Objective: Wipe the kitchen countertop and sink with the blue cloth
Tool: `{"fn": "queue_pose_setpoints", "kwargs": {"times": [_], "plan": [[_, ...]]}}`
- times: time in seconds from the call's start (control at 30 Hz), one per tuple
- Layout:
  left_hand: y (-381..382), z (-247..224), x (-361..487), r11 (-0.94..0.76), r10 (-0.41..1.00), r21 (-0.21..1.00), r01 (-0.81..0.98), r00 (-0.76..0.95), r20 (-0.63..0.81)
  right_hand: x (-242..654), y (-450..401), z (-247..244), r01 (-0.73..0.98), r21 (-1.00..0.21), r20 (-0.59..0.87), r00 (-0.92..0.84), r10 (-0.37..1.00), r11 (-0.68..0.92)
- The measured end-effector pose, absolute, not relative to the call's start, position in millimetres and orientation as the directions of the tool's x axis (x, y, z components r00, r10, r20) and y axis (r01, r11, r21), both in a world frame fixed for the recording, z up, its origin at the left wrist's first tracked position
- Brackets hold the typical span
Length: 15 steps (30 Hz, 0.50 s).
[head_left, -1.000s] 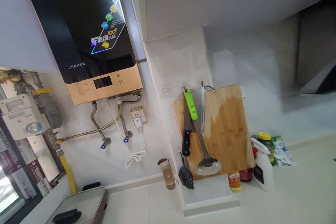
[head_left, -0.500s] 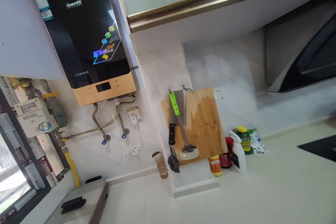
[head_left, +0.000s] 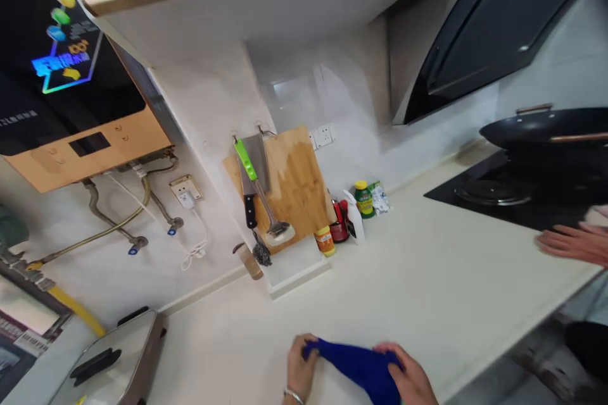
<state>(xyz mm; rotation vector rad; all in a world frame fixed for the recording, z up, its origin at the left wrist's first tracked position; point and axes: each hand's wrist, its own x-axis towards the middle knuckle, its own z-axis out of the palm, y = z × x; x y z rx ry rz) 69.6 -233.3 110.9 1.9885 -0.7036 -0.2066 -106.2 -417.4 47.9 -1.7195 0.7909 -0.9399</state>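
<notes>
A dark blue cloth point(head_left: 358, 367) is stretched between my two hands above the pale countertop point(head_left: 427, 278), near the bottom of the view. My left hand point(head_left: 302, 364), with a bracelet at the wrist, pinches the cloth's left corner. On the other side, my right hand point(head_left: 411, 376) grips the cloth's right end with bent fingers. The cloth's lower part runs out of the frame.
Another person's hand point(head_left: 572, 243) rests by the black stove point(head_left: 494, 190), where a wok point(head_left: 546, 130) stands. A cutting board point(head_left: 299, 190) with hanging utensils, a spray bottle point(head_left: 355, 218) and jars line the wall. A lidded electric pan point(head_left: 118, 354) sits at left.
The view has swung right and down. Both my hands and the blue cloth have come into view, as have the wok and the other person's hand.
</notes>
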Motion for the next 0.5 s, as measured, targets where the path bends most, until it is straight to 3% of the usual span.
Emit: {"fn": "queue_pose_setpoints", "kwargs": {"times": [0.13,0.33,0.5], "plan": [[-191,142,95,-0.473,-0.454,0.766,-0.435,0.865,0.211,-108,-405,55,-0.139,-0.949,0.179,0.508,-0.843,-0.285],[-116,127,95,-0.729,-0.216,0.619,-0.291,0.957,0.195,-113,-396,33,-0.210,-0.912,0.168,0.593,-0.787,-0.353],[-122,104,79,-0.749,-0.330,0.552,-0.366,0.929,0.168,-121,-381,18,-0.238,-0.875,0.173,0.660,-0.731,-0.421]]}}
